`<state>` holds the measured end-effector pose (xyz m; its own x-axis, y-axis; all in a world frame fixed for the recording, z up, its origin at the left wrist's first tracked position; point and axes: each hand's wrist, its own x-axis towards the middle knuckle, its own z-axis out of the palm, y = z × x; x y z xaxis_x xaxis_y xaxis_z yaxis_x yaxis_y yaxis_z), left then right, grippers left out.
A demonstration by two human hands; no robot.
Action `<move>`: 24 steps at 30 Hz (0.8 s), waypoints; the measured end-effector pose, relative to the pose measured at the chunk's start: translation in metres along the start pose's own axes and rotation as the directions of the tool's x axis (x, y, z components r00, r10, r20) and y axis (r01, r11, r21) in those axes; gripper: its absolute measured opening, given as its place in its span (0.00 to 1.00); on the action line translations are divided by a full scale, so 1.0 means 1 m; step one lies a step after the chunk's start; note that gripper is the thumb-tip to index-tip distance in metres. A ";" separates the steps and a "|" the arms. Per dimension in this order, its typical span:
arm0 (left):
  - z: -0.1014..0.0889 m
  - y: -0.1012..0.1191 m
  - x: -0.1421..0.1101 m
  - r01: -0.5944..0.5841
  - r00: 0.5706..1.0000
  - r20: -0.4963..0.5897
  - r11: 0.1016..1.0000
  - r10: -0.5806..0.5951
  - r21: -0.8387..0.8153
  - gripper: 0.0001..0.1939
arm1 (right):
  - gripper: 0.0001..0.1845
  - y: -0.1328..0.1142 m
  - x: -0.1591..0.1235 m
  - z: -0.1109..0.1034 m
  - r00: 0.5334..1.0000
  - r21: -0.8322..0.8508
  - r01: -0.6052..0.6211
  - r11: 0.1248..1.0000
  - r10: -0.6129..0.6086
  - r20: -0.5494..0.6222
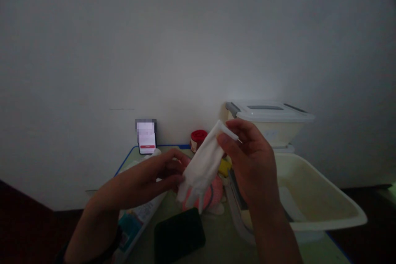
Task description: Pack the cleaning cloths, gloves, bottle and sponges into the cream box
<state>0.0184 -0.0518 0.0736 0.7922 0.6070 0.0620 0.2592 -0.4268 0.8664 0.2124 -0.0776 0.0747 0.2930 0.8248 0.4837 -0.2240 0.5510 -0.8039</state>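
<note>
Holding white glove (201,164) by one end with your right hand (257,161), your left hand (163,171) at its other end, can't tell if gripping; glove up above table (224,235), before pink thing (218,192)

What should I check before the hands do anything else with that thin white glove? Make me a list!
1. Right hand grips the thin white glove near its cuff: ok.
2. Left hand is at the glove's finger end: ok.
3. Both hands are bare: ok.
4. The cuff is spread wide open: not ok, it looks pinched flat.
5. The glove's fingertips are clear of the dark rectangular pad: cannot tell, they meet in this view.
6. The white plastic lid sits on the cream plastic box: ok.
</note>
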 end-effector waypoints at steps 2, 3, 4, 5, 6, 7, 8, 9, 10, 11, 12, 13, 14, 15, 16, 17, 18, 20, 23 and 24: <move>0.000 0.002 0.000 -0.015 1.000 0.009 1.000 0.015 -0.012 0.08 | 0.11 0.000 0.001 -0.001 1.000 0.003 0.003 1.000 -0.003 -0.002; -0.001 0.003 -0.001 -0.023 1.000 0.021 1.000 0.023 -0.017 0.08 | 0.11 0.000 0.001 -0.001 1.000 -0.001 0.003 1.000 -0.003 -0.002; -0.001 0.004 -0.001 -0.029 0.999 0.036 0.999 0.030 -0.021 0.09 | 0.11 0.001 0.001 -0.001 1.000 -0.008 0.003 1.000 -0.004 -0.003; -0.002 0.004 -0.001 -0.035 0.998 0.051 0.999 0.036 -0.019 0.10 | 0.11 0.001 0.001 -0.001 1.000 -0.015 0.004 1.000 -0.004 -0.002; -0.002 0.005 0.000 -0.040 0.997 0.060 0.999 0.040 -0.004 0.11 | 0.11 0.001 0.001 -0.001 1.000 -0.021 0.005 1.000 -0.005 -0.002; -0.003 0.005 0.000 -0.045 0.997 0.059 0.999 0.043 0.026 0.11 | 0.11 0.001 0.001 -0.001 1.000 -0.025 0.008 1.000 -0.008 -0.003; -0.003 0.005 0.001 -0.044 0.998 0.053 0.997 0.041 0.067 0.11 | 0.11 0.001 0.000 -0.001 1.000 -0.026 0.009 1.000 -0.009 -0.005; -0.003 0.004 0.001 -0.041 0.998 0.048 0.994 0.036 0.105 0.10 | 0.11 0.001 0.000 -0.001 1.000 -0.025 0.009 1.000 -0.009 -0.007; -0.003 0.004 0.002 -0.037 0.999 0.045 0.990 0.031 0.137 0.10 | 0.11 0.001 0.000 -0.001 1.000 -0.022 0.006 1.000 -0.006 -0.007; -0.003 0.004 0.003 -0.036 0.999 0.044 0.987 0.029 0.155 0.09 | 0.11 0.001 0.000 -0.001 1.000 -0.016 0.004 1.000 -0.004 -0.011; -0.003 0.003 0.004 -0.032 0.999 0.048 0.987 0.024 0.161 0.09 | 0.11 0.002 0.000 -0.001 1.000 -0.008 0.003 1.000 -0.004 -0.015; -0.002 0.003 0.004 -0.025 0.998 0.055 0.987 0.017 0.157 0.08 | 0.11 0.002 0.001 -0.001 1.000 -0.002 0.002 1.000 -0.002 -0.020; -0.001 0.002 0.005 -0.017 0.998 0.060 0.989 0.009 0.150 0.08 | 0.11 0.002 0.001 -0.001 1.000 0.002 0.001 1.000 -0.001 -0.028; 0.000 0.002 0.005 -0.007 0.998 0.058 0.990 -0.001 0.139 0.07 | 0.11 0.002 0.001 -0.001 0.999 0.005 0.002 1.000 -0.002 -0.041; 0.001 0.001 0.005 0.009 0.999 0.043 0.992 -0.015 0.123 0.06 | 0.11 0.002 0.001 -0.001 0.998 0.007 0.003 1.000 -0.003 -0.055; 0.002 0.000 0.004 0.021 1.000 0.018 0.995 -0.022 0.096 0.05 | 0.11 0.003 0.002 -0.001 0.998 0.009 0.003 1.000 -0.003 -0.069; 0.003 0.000 0.004 0.022 1.000 -0.010 0.998 -0.021 0.062 0.06 | 0.11 0.003 0.002 -0.002 0.997 0.010 0.003 1.000 -0.002 -0.084; 0.005 -0.002 0.003 0.013 0.998 -0.059 1.000 -0.014 -0.006 0.12 | 0.11 0.004 0.004 -0.003 0.994 0.008 0.015 1.000 -0.014 -0.113; 0.005 -0.003 0.002 0.031 0.997 -0.074 0.999 -0.029 0.029 0.20 | 0.11 0.006 0.006 -0.005 0.987 -0.009 0.048 0.999 -0.048 -0.150; 0.004 -0.003 0.002 0.048 0.997 -0.071 0.996 -0.042 0.079 0.19 | 0.10 0.006 0.007 -0.005 0.985 -0.010 0.061 0.998 -0.062 -0.163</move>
<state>0.0220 -0.0520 0.0690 0.7396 0.6704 0.0601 0.3398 -0.4489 0.8264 0.2180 -0.0695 0.0712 0.4536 0.7576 0.4694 -0.1966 0.5988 -0.7764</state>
